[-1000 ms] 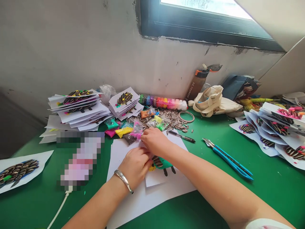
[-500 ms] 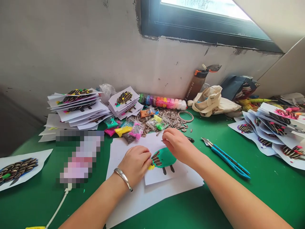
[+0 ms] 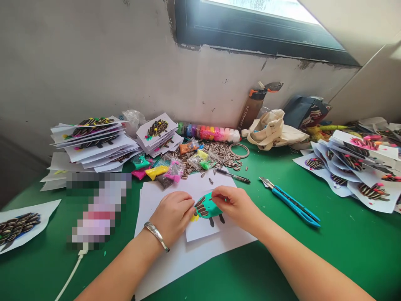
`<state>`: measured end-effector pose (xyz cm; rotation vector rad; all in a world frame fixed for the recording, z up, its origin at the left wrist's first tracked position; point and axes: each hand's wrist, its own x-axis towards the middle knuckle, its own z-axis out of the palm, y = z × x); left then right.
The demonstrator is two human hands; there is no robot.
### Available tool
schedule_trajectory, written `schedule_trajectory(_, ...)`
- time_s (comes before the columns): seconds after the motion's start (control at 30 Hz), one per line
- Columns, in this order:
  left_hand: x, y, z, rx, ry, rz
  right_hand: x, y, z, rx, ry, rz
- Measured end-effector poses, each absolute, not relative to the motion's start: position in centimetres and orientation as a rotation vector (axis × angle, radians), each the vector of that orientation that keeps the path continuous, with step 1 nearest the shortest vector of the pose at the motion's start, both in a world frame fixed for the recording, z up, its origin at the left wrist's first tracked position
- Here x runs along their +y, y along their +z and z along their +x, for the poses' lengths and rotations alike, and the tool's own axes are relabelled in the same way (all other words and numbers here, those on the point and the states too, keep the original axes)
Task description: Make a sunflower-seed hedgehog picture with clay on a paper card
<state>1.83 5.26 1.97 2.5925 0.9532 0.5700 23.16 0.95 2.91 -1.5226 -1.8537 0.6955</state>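
Note:
A small white card (image 3: 200, 234) lies on a pile of larger white sheets (image 3: 175, 267). It bears a flattened green clay shape (image 3: 205, 211) with two dark legs, yellow clay (image 3: 194, 218) at its left end and several striped sunflower seeds (image 3: 201, 205) on its left part. My left hand (image 3: 175, 213), wearing a silver bracelet, rests with bent fingers together on the card's left edge, by the yellow clay. My right hand (image 3: 234, 205) is over the green clay, thumb and finger pinched on a sunflower seed, of which a small dark tip shows.
Behind the sheets are heaped sunflower seeds (image 3: 219, 154), bagged clay (image 3: 156, 171), a tape ring (image 3: 239, 150) and a pen (image 3: 233, 176). A blue utility knife (image 3: 291, 203) with its blade showing lies right. Stacks of finished cards (image 3: 94, 142) stand left, others (image 3: 354, 167) right.
My right hand has come down and nearer, from the card's upper edge to the green clay. The pen and a loose seed it covered now show. The whole view has shifted slightly.

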Motion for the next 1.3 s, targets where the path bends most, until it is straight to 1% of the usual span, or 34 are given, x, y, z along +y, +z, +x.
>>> schedule_trajectory(0.13,5.3,2.0,1.8,0.95,0.59,2.603,1.2,2.4,22.6,-1.956,0.568,-1.487)
schedule_trajectory(0.3,5.3,1.9,1.8,0.955,0.596,2.608,1.1,2.0,22.3,-2.008,0.554,-1.402)
schedule_trajectory(0.5,5.3,1.8,1.8,0.962,0.559,2.598,1.3,1.6,22.3,-2.047,0.523,-1.44)
schedule_trajectory(0.9,5.2,1.8,1.9,0.957,0.533,2.591,1.8,0.4,22.0,-2.135,0.344,-1.373)
schedule_trajectory(1.17,5.2,1.8,1.9,0.968,0.499,2.582,1.7,1.0,21.7,-2.23,0.317,-1.405)
schedule_trajectory(1.3,5.2,1.8,1.9,0.972,0.498,2.573,1.5,1.6,21.9,-2.189,0.3,-1.48)
